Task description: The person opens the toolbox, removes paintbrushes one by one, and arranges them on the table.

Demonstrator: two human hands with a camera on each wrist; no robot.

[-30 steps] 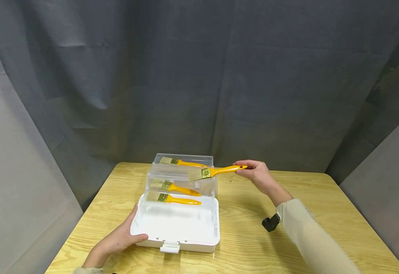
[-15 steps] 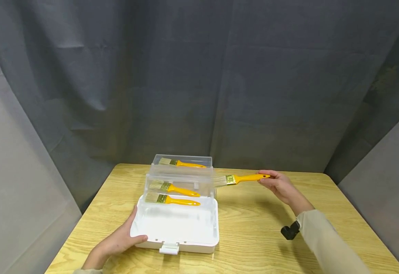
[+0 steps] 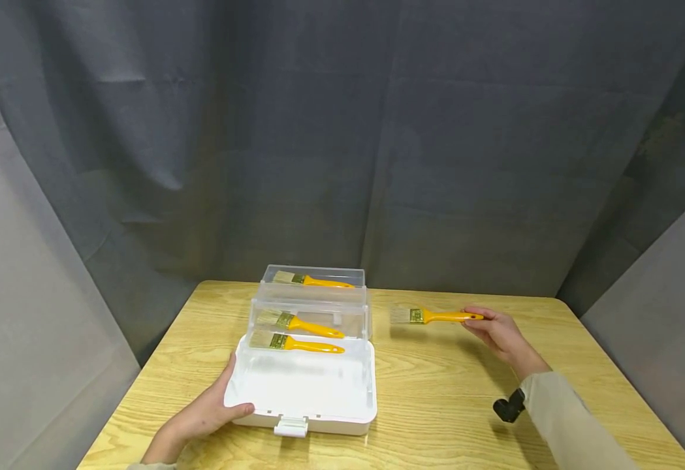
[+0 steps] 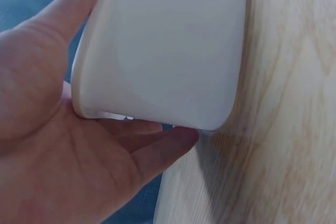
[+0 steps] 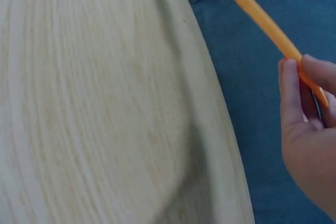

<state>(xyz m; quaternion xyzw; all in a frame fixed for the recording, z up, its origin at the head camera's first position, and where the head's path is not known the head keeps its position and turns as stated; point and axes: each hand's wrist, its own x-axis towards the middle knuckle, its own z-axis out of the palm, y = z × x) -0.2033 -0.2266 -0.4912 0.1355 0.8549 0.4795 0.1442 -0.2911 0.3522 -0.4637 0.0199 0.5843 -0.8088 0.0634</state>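
My right hand (image 3: 502,336) pinches the end of a paintbrush's yellow handle between thumb and fingers. This paintbrush (image 3: 445,316) is held level above the table, right of the box, its pale bristles pointing left; in the right wrist view its orange-looking handle (image 5: 268,24) slants up from the fingers. My left hand (image 3: 207,406) grips the near left corner of a white storage box (image 3: 301,391), thumb on the front rim and fingers along the side. The box stands open, its clear stepped trays (image 3: 313,294) raised at the back. In them lie three more yellow-handled paintbrushes (image 3: 315,346).
The wooden table (image 3: 424,405) carries the box left of its middle. A white latch (image 3: 291,426) hangs at the box's front. Dark grey cloth (image 3: 465,163) hangs behind the table, and paler panels (image 3: 36,261) stand at the sides. A small black device (image 3: 509,406) sits on the right wrist.
My right hand has carried the paintbrush rightward and down, from over the clear trays to above the table beside the box. The left hand has stayed at the box corner.
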